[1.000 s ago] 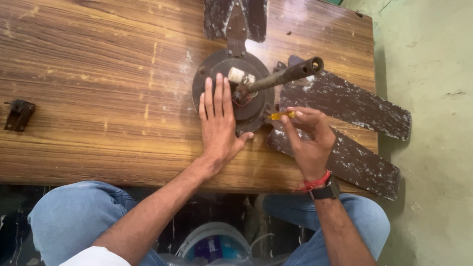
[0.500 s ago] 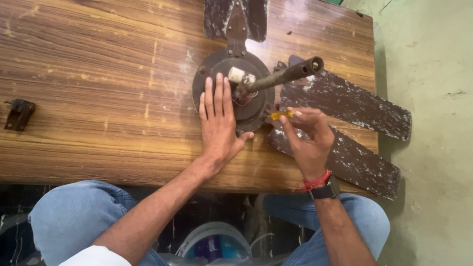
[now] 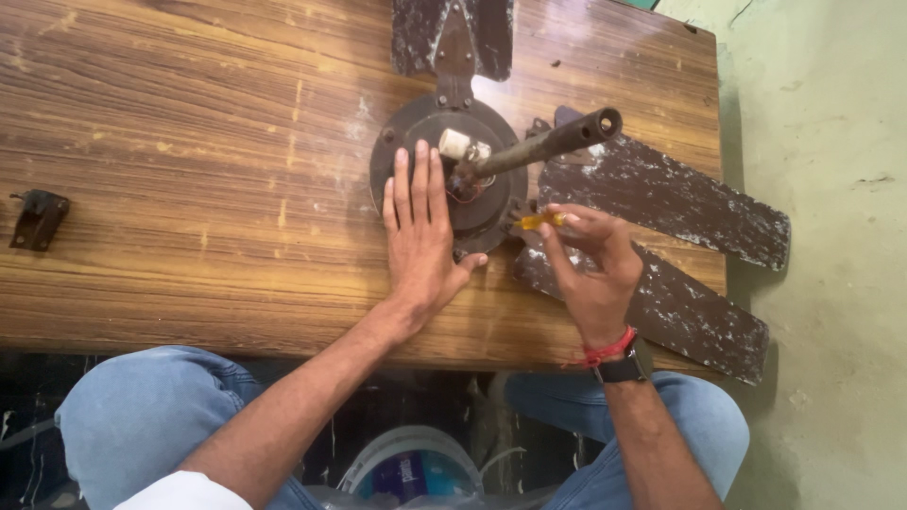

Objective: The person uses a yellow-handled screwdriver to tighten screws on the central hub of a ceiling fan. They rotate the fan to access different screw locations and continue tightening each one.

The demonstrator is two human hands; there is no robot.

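- Here the left hand (image 3: pixel 421 236) lies flat, fingers spread and pressed down, on the round motor housing (image 3: pixel 406 142) of a ceiling fan that rests on the wooden table (image 3: pixel 189 142).
- The right hand (image 3: pixel 590 269) pinches a small yellow-handled screwdriver (image 3: pixel 537 220) between thumb and fingertips, its tip aimed at the housing's right rim.
- The step in hand looks like working a screw at the rim of the housing while the other palm steadies the fan against turning.
- By my judgement, the next move calls for keeping the tip seated square and the palm firm, since the round body could rotate on the smooth tabletop.
- The housing is dark, dull metal, disc-shaped, with a rusty down-rod (image 3: pixel 543 146) jutting out at a slant and a small white cylindrical part (image 3: pixel 454 143) beside it.
- Three blades (image 3: pixel 661 203) spread out, dark and mottled with pale, flaky patches; two overhang the table's right end.
- The tabletop shows streaked brown grain, scuffed with whitish marks.
- A small dark metal bracket (image 3: pixel 38 219) lies well apart at the left.
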